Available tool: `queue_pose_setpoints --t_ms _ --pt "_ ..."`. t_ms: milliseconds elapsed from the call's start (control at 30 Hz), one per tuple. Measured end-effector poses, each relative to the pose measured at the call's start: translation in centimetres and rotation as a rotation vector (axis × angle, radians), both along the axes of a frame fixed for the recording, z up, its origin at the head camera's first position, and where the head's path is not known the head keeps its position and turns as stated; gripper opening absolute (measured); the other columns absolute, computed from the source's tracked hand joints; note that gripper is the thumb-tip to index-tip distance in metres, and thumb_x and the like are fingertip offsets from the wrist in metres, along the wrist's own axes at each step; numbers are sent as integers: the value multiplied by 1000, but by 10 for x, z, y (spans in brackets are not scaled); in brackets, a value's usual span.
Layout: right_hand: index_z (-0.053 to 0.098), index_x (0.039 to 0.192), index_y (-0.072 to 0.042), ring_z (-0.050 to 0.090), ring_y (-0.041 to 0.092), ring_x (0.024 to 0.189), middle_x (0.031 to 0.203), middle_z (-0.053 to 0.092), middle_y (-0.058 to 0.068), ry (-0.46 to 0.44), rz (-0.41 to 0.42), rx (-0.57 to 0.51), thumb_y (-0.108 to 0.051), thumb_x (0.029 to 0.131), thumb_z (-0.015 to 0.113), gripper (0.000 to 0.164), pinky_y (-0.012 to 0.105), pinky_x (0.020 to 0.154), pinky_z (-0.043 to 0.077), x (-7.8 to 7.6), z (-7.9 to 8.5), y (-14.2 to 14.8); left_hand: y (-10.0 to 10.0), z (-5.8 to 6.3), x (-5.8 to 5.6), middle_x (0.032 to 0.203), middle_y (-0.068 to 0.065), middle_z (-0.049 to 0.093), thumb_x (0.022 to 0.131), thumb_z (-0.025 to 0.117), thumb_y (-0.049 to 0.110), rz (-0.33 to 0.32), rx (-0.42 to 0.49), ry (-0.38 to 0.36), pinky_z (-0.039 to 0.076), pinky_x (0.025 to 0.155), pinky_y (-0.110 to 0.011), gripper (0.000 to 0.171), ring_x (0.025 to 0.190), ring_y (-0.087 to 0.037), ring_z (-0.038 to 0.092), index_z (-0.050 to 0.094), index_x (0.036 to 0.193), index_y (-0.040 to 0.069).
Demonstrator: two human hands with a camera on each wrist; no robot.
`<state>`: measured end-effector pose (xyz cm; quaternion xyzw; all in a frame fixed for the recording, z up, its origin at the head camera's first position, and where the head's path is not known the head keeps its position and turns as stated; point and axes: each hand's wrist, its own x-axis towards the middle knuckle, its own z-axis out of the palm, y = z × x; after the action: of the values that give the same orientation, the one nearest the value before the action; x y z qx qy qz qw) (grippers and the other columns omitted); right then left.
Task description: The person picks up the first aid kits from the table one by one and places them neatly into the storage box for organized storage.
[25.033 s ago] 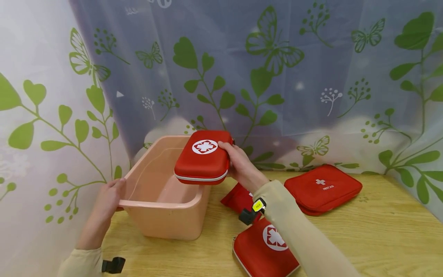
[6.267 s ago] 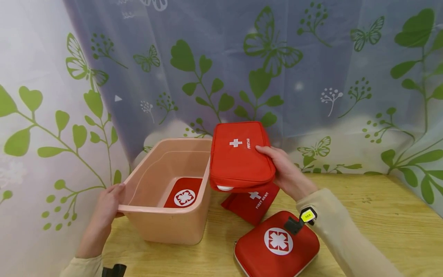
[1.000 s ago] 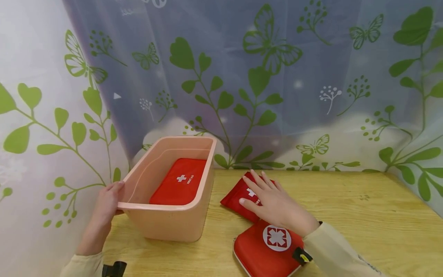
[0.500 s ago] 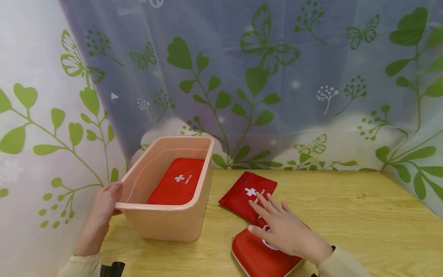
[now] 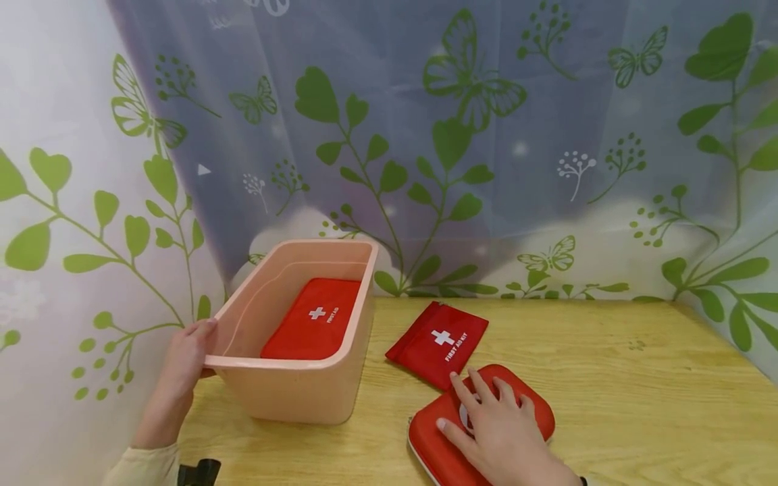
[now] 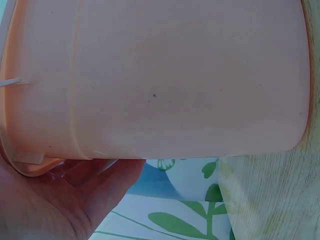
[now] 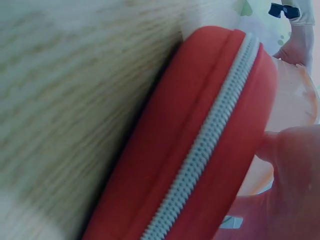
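My left hand (image 5: 177, 368) grips the near-left rim of a pink plastic basin (image 5: 292, 395). The left wrist view shows the fingers (image 6: 117, 182) curled under the rim beside the basin wall (image 6: 190, 85). Inside lies a red first aid bag (image 5: 304, 331) with a white cross. On the table, my right hand (image 5: 507, 432) lies over a red hard zip case (image 5: 530, 398), fingers spread, partly hiding its round white emblem. Its zipped side (image 7: 190, 145) fills the right wrist view, with the hand (image 7: 297, 175) over its top.
A flat red first aid kit pouch (image 5: 419, 344) lies between the basin and the hard case, close to the case. The wooden table (image 5: 632, 391) extends to the right. A leaf-patterned curtain (image 5: 486, 169) hangs behind and at the left.
Since the oldest frames, a held red hard case and then the first aid bag went into the basin. Lately my right hand moved from above the pouch toward me, onto the other case.
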<state>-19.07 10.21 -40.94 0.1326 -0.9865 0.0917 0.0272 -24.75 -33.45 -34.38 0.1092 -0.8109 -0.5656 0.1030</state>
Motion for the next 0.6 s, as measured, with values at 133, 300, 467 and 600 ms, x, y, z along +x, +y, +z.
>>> queue_pose_setpoints --t_ms 133,300,467,600 --pt "49 146 -25 40 48 127 141 50 11 -3 12 5 -67 88 54 72 78 91 31 1 -7 -2 0 0 0 89 -7 62 105 35 32 -4 0 -10 56 59 -30 58 66 -9 61 43 135 -16" --pt "54 142 -26 35 50 131 144 46 11 -12 27 -33 -62 88 59 65 81 93 23 1 -12 0 -1 0 -1 88 -6 62 105 34 32 -9 8 -9 55 59 -30 58 66 -9 61 42 135 -16" --pt "58 137 -27 32 49 135 146 44 10 -45 34 -114 -59 87 63 59 82 95 16 0 -13 5 0 -1 -1 87 -5 61 105 35 32 -5 19 -4 56 60 -30 57 67 -10 61 42 135 -16" --pt "60 134 -29 31 45 136 145 46 7 -61 60 -159 -56 87 65 54 81 97 14 -2 -12 12 -1 -1 -1 87 -5 61 105 35 32 -5 22 -6 56 60 -30 57 67 -10 61 43 134 -16"
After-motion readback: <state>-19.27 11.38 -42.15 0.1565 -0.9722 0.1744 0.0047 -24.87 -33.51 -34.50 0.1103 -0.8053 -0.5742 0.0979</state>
